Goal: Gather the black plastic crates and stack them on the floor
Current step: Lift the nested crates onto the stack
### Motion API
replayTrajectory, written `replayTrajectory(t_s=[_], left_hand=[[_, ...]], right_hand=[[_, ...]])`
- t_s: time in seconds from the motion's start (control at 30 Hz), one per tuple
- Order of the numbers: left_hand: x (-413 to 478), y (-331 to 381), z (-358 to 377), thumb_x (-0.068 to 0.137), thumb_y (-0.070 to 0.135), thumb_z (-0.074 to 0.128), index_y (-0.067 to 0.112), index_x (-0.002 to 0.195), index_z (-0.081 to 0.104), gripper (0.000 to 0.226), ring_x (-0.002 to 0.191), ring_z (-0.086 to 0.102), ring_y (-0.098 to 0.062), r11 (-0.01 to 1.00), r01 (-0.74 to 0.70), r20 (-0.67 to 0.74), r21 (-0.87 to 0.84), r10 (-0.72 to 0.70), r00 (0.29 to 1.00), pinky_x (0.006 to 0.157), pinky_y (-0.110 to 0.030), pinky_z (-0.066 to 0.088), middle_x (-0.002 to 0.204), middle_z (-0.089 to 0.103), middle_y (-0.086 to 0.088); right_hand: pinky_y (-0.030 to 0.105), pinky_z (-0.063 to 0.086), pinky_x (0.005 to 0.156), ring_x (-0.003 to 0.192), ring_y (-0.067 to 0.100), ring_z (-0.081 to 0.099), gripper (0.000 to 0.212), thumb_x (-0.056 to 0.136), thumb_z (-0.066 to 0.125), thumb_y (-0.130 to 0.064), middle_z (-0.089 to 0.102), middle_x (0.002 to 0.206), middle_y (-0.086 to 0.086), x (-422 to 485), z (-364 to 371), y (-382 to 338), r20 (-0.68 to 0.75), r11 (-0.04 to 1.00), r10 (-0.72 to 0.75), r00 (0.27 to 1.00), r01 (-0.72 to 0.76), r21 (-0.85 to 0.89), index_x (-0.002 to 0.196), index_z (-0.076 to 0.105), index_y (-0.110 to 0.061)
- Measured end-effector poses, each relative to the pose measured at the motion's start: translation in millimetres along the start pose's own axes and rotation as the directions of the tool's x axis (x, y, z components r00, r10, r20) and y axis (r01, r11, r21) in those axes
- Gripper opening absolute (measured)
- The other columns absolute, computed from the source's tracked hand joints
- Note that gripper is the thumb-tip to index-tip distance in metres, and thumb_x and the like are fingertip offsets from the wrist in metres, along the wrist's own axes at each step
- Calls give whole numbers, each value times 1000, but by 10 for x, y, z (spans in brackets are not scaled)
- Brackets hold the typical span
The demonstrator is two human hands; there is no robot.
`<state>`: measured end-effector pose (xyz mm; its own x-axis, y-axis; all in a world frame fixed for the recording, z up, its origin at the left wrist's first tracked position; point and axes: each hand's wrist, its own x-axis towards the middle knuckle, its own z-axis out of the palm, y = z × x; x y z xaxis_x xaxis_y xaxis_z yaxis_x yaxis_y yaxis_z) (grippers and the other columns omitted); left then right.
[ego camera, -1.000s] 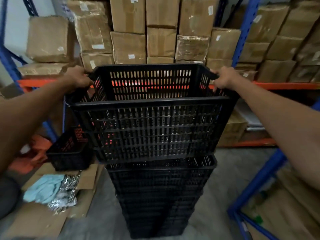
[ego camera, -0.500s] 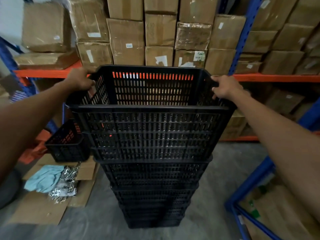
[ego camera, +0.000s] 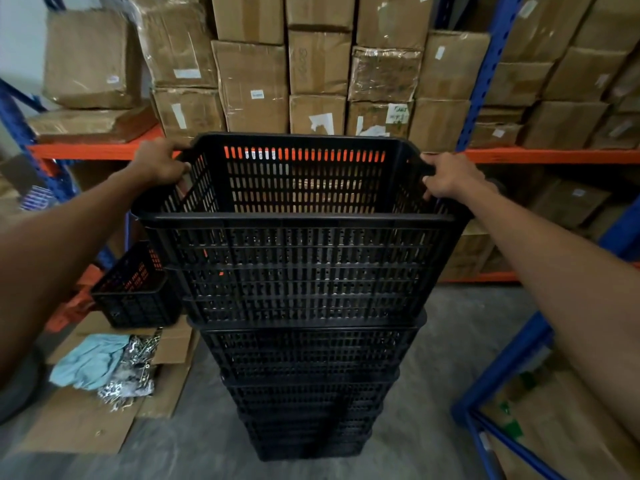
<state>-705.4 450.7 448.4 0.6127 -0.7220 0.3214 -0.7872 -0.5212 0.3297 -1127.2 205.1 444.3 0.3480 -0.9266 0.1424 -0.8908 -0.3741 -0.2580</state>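
The top crate (ego camera: 301, 233) is a black plastic bin with slotted walls and a thick rolled rim, and it sits nested into the mouth of a stack of like crates (ego camera: 308, 389) that stands on the grey floor (ego camera: 443, 358) directly in front of the person. It looks empty, since the far wall and the orange shelf beam (ego camera: 554, 156) show straight through its slots, so it is likely light for its bulk; the awkwardness would come from its width rather than its weight. The moulded plastic appears stiff enough to keep its shape when lifted by the ends, though the thin ribs between slots would flex or pinch if grabbed there. The sensible hold is the one in use: the rim at the two short ends, toward the far corners. The left hand (ego camera: 161, 164) is wrapped over the left end of the rim with fingers curled down over the lip, and the right hand (ego camera: 448, 176) is clamped in the same way on the right end, both arms stretched out. Whether the crate is fully seated in the one below cannot be told; its base is sunk into it. The rim is smooth and may slip in a loose hold. A smaller black crate (ego camera: 136, 292) waits on the floor to the left, beside flattened cardboard (ego camera: 79, 420) carrying a pale blue cloth (ego camera: 88, 362) and a heap of metal hardware (ego camera: 133, 372). Behind, shelving holds rows of cardboard boxes (ego camera: 252, 84).
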Motion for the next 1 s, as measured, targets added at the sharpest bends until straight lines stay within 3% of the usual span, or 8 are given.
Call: replayTrajectory(t_s=[0.23, 0.53, 0.83, 1.0], left_hand=[[-5, 36, 153, 86, 11, 63, 10, 132, 60, 46, 116, 60, -37, 997, -36, -8, -74, 35, 999, 98, -38, 44, 122, 65, -25], [106, -41, 143, 85, 18, 64, 17, 131, 62, 46, 109, 64, -39, 998, -61, 60, 27, 59, 996, 88, -40, 49, 114, 69, -25], [162, -100, 190, 85, 18, 64, 17, 127, 65, 42, 98, 68, -37, 994, -94, 66, 63, 90, 994, 74, -32, 44, 102, 72, -25], [196, -93, 195, 86, 20, 63, 16, 127, 65, 41, 96, 67, -38, 993, -93, 83, 74, 87, 993, 76, -35, 47, 97, 71, -25]], right_hand=[[46, 45, 103, 130, 36, 48, 61, 91, 59, -30, 51, 143, 14, -10, -56, 93, -43, 1000, -19, 999, 19, -15, 148, 38, -35], [46, 46, 104, 130, 36, 48, 66, 87, 62, -23, 53, 140, 14, -74, -58, 55, -18, 1000, 11, 1000, -11, 17, 148, 39, -34], [45, 46, 104, 130, 37, 48, 67, 84, 64, -23, 52, 142, 12, -61, -66, 27, -15, 999, 31, 999, -30, 40, 146, 41, -36], [45, 46, 103, 128, 36, 50, 68, 84, 63, -21, 56, 138, 12, -54, -76, 25, -12, 997, 40, 999, -39, 61, 146, 41, -35]])
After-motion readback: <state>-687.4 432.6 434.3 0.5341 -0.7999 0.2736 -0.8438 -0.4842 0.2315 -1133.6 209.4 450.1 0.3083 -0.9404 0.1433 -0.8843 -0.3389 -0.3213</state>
